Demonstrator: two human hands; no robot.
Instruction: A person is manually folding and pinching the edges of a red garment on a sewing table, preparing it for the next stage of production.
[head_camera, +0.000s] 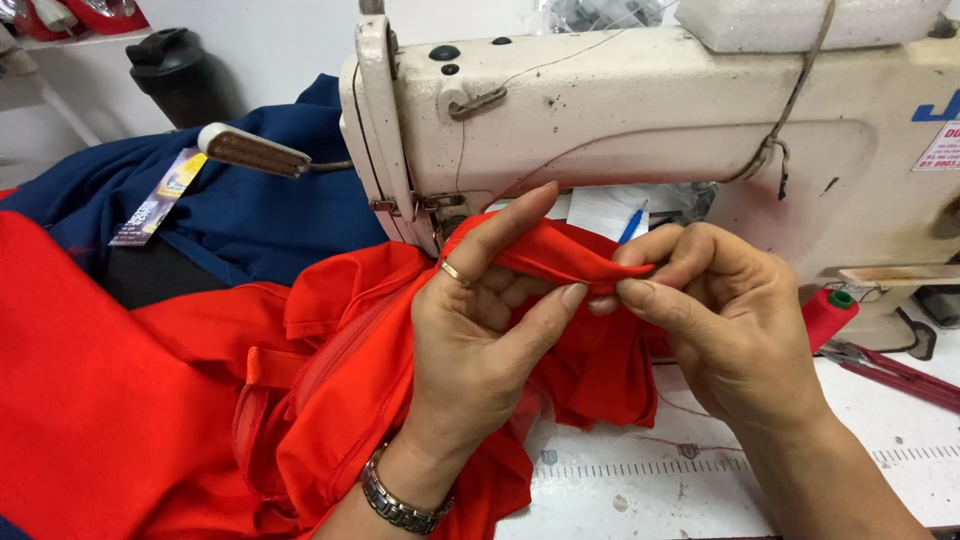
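Both hands, left hand and right hand, pinch a folded edge of glossy red fabric, bunched toward seven o'clock below the cream sewing machine.

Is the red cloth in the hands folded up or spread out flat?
Folded. The left hand and right hand pinch a doubled edge of the red cloth between them; the rest lies bunched.

The sewing machine stands on the tabletop, with the cloth spread before it and to its left. Scissors lie at the right, just beside a thread spool. A bottle stands behind, far left.
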